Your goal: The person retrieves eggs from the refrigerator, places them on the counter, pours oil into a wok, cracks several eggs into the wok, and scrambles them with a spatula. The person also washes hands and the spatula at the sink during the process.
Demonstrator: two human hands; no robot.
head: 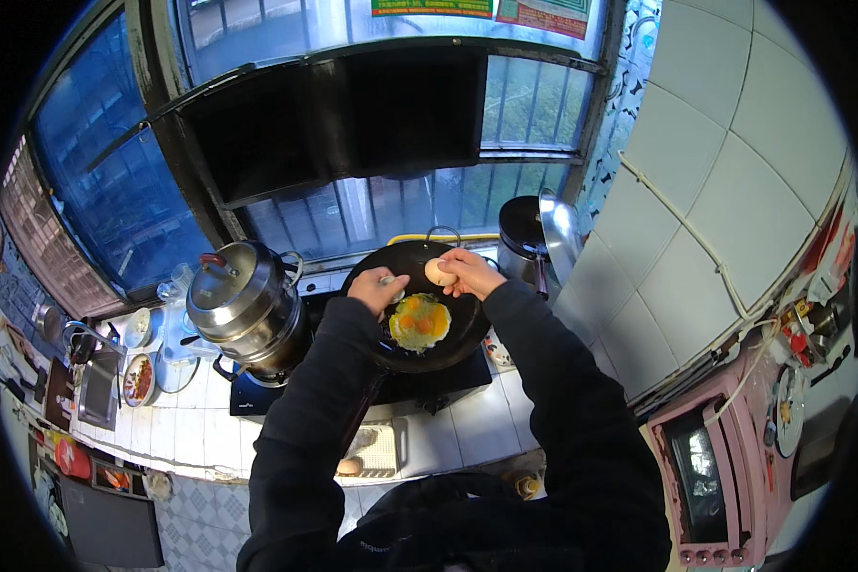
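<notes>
Several broken eggs [420,324] lie in a black wok [465,336] on the gas stove [429,390], their yolks orange and the whites turning opaque at the rim. Above the wok's right half, my right hand [470,273] holds an egg [440,272] with a pale brown shell. Over the wok's left half is my left hand [376,289], its fingers curled round a small whitish piece [395,288] that looks like eggshell. The two hands are apart.
A tall steel steamer pot [247,307] stands left of the wok. A dark pot [522,229] and a tilted steel lid [559,232] stand behind right. A cream plastic basket [375,450] with an egg [349,467] lies at the counter's front. A pink oven [715,465] is at right.
</notes>
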